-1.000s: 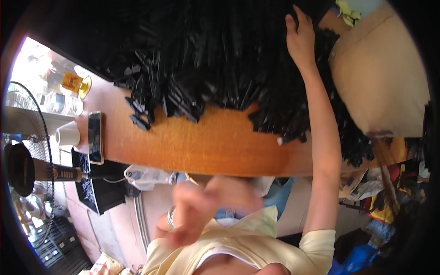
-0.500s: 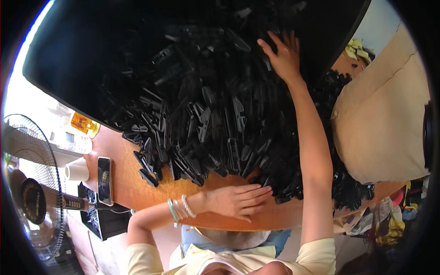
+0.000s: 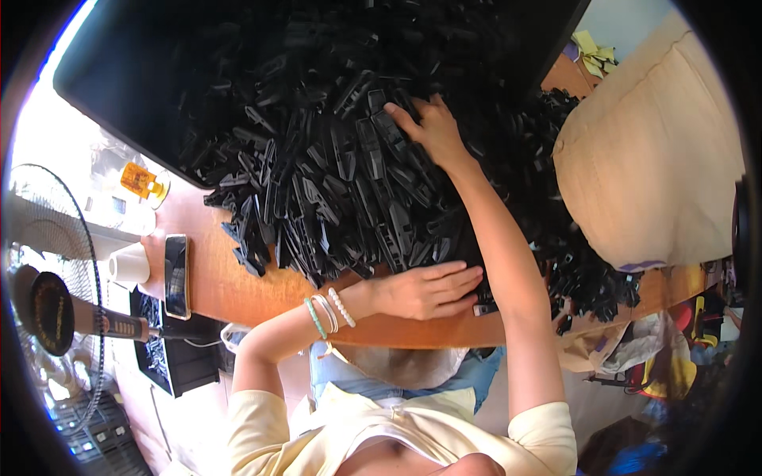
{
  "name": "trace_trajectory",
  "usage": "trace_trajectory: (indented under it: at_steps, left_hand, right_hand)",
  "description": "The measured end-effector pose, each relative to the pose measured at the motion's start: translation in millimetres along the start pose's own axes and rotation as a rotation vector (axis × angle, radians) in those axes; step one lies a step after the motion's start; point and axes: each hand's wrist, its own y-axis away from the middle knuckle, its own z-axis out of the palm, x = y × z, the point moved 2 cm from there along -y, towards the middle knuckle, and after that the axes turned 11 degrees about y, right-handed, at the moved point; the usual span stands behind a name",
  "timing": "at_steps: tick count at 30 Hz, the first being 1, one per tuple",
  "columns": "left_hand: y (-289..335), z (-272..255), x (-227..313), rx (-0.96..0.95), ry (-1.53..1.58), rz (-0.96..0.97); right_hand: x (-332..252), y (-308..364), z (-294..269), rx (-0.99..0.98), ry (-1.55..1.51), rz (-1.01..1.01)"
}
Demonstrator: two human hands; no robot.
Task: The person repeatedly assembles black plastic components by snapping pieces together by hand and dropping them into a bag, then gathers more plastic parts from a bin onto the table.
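A large heap of long black plastic parts (image 3: 365, 182) spills out of a big black bin (image 3: 103, 87) onto the wooden table. My right hand (image 3: 435, 133) reaches into the upper right of the heap, thumb and fingers apart, touching the parts. Its fingertips are partly lost among the dark pieces. Along the near edge of the heap lies my left hand (image 3: 425, 292), fingers stretched out toward the right and no part held. Bracelets (image 3: 325, 314) circle the left wrist.
A tan sack (image 3: 647, 159) stands right of the heap, beside smaller black pieces (image 3: 587, 278). On the left are a phone (image 3: 177, 276), a white cup (image 3: 128, 263), an orange-labelled bottle (image 3: 143, 182) and a fan (image 3: 55, 309). The table edge (image 3: 397, 337) curves in front of me.
My right hand has drawn back from far right in the bin, toward me and to the left over the heap. My left hand stays at the near edge. The whole view has shifted.
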Motion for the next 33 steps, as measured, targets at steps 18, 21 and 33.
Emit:
trace_trajectory:
  at_steps: [18,21,33]
  left_hand:
    - [2,0,58,0.102,-0.015,-0.098]
    - [13,-9,59,0.113,-0.084,-0.153]
    - [216,-155,58,0.322,-0.879,-1.191]
  right_hand:
    - [-23,125,-66,0.037,-0.121,-0.113]
    - [-40,182,-68,0.189,-0.017,-0.182]
    - [-98,295,35,0.022,0.311,-0.543]
